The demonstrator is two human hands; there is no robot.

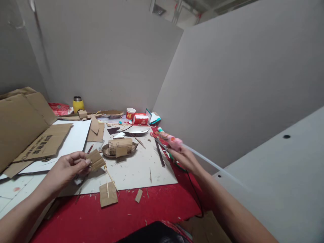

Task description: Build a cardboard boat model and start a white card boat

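Far left of the left hand: large folded cardboard sheets (pixel 17 125), one flap printed with dark characters, lying partly over a white board (pixel 76 138). Behind them, against the grey partition, a yellow bottle (pixel 78 104).

Left hand (pixel 66 167): fingers closed together on a small folded cardboard piece (pixel 95 159), pinched at its left edge, thumb on top. The piece is held just above the work board (pixel 141 172), tilted.

Just below and right of that grip: 2 thin wooden sticks (pixel 111 179) slanting down onto a flat cardboard square (pixel 108 194), which lies at the board's near edge, half on the red tablecloth (pixel 113 219). A smaller cardboard scrap (pixel 138 195) lies just beside it.

Beyond the held piece, between both hands: a cardboard boat model (pixel 119 147) sitting on the board, hull with a curved cabin on top. Behind it, a silvery boat-shaped cutout (pixel 136 131), a red-and-white cup (pixel 130 113) and a red box (pixel 140 118).

Right hand (pixel 186 158): wrapped shut around a pink glue gun (pixel 172 140), nozzle pointing left toward the boat. A clear glue stick (pixel 212 164) juts out behind the hand to the right. A black cord (pixel 194 192) runs down from beneath the grip across the red cloth. A dark strip (pixel 160 153) lies on the board just left of this hand.
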